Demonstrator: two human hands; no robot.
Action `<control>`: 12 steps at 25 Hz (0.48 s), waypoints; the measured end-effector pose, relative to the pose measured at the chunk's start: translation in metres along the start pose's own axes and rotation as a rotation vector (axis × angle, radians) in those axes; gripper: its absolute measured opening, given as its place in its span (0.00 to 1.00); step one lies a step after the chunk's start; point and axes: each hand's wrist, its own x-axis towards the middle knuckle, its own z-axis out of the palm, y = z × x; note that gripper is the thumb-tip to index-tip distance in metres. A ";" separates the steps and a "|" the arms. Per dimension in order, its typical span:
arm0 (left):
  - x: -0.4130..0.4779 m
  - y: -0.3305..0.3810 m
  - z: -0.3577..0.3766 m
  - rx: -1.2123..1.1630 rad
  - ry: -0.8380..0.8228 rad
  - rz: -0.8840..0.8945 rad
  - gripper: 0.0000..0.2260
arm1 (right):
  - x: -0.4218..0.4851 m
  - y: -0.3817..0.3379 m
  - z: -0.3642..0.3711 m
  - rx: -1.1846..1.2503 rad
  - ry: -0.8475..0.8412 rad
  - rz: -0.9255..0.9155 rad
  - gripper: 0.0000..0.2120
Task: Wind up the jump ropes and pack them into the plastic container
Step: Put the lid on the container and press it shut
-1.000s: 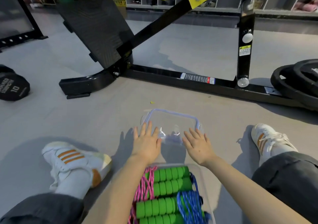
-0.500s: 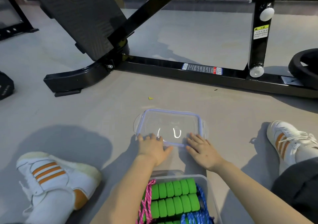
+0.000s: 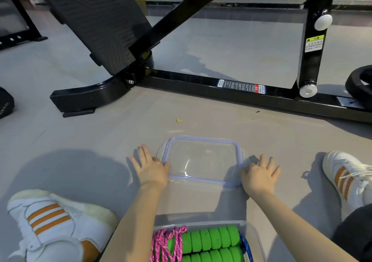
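A clear lid with a blue rim [image 3: 201, 139] lies flat on the grey floor in front of me. My left hand [image 3: 150, 166] rests at its left side with fingers straight and the thumb touching the rim. My right hand [image 3: 259, 174] rests at the lid's right side, fingers spread and straight. Closer to me, at the bottom edge, stands the clear plastic container [image 3: 201, 222]. It holds wound jump ropes: green foam handles [image 3: 211, 239], a pink rope [image 3: 165, 243] on the left and a blue rope [image 3: 246, 245] on the right. Its lower part is out of frame.
A black gym machine frame [image 3: 221, 84] with a slanted footplate [image 3: 96, 20] crosses the floor beyond the lid. A weight plate [image 3: 360, 82] lies far right, a dumbbell [image 3: 6, 104] far left. My white shoes [image 3: 56, 221] [image 3: 348, 177] flank the container.
Both hands have slid from the lid's near edge out to its left and right sides. The lid has stayed on the floor.
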 end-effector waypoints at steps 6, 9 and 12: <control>-0.006 0.003 -0.004 -0.165 0.083 -0.024 0.15 | 0.002 0.002 0.003 0.387 0.142 0.138 0.15; -0.018 0.000 -0.018 -0.215 0.142 -0.025 0.14 | -0.006 0.005 -0.011 0.507 0.216 0.130 0.14; -0.035 -0.004 -0.043 -0.268 0.212 -0.024 0.16 | -0.022 0.008 -0.037 0.560 0.278 0.087 0.16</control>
